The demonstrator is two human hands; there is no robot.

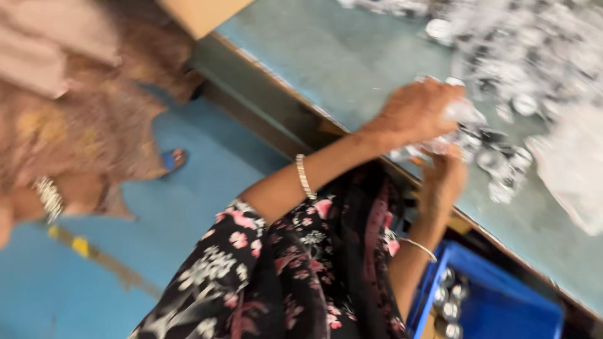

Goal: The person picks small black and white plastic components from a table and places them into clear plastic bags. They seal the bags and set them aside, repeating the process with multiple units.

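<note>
Sleeve nearest the lens: black cloth with pink and white flowers (276,276), one bangle on each wrist
Left hand (443,182): at the bench edge, fingers curled up under the clear bag; whether it grips or only props, I cannot tell through the blur
Right hand (418,113): closed from above on the clear bag (465,113), fingers bunched over its top
Where the bag is: between both hands, just over the near edge of the bench (339,63)
How it handles: thin and crinkly, probably slippery and limp; it looks light, so pinching the gathered top seems best
Small round caps (502,166): silvery, hard-looking, easily scattered; a loose heap beside the hands, too blurred to count
Blue crate (502,307): one, below the bench, with about five caps showing
Another person (81,125): one, at left, well apart
</note>
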